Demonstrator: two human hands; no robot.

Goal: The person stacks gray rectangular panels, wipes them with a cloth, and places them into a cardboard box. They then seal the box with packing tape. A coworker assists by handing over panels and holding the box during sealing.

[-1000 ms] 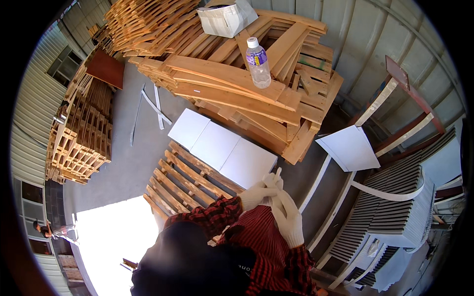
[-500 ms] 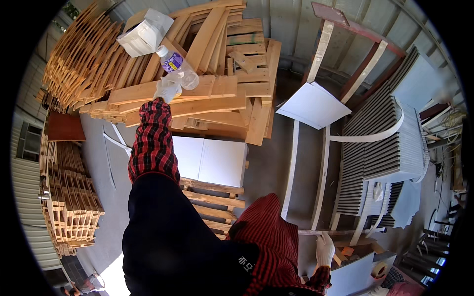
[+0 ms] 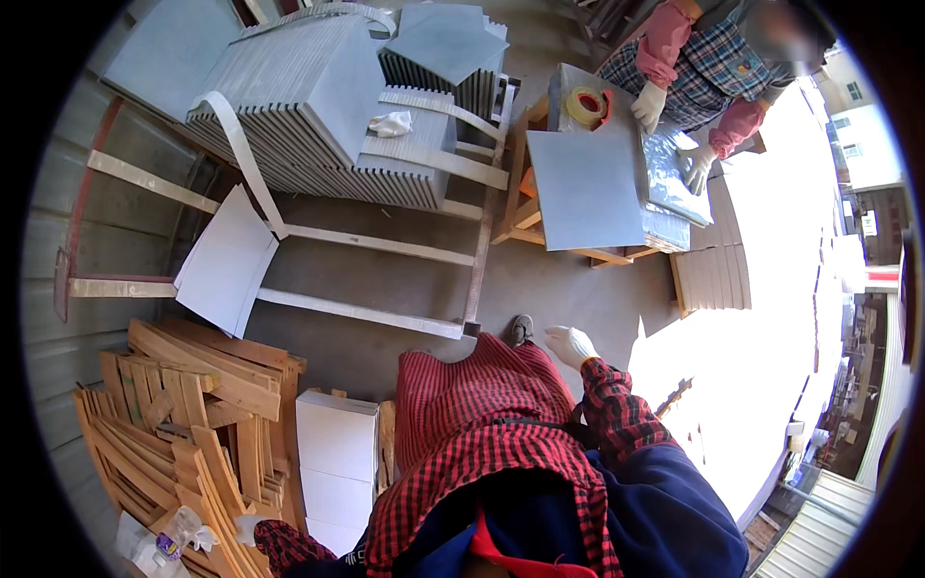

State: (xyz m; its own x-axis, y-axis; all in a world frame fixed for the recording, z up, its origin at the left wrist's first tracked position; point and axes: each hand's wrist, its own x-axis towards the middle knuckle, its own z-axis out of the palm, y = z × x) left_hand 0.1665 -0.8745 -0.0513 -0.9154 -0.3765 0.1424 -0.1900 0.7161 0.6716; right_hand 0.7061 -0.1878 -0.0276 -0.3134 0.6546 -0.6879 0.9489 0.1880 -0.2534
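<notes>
A clear bottle (image 3: pixel 181 528) with a purple label is on the wood pile (image 3: pixel 207 374), in from the edge by the white stacks (image 3: pixel 336 441). The left hand (image 3: pixel 248 529) is near it; the right hand (image 3: pixel 570 345) is beside a shoe (image 3: pixel 522 328). Whether either is spread or pressed together, nobody can tell.

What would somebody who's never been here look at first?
Probably the red-and-black striped apron in the middle, with the person's white-gloved right hand beside it. Next might come the big stack of grey slabs at the upper left and the dazzling bright patch on the right. At the upper right, a co-worker has a gloved hand on a shiny wrapped slab.
</notes>
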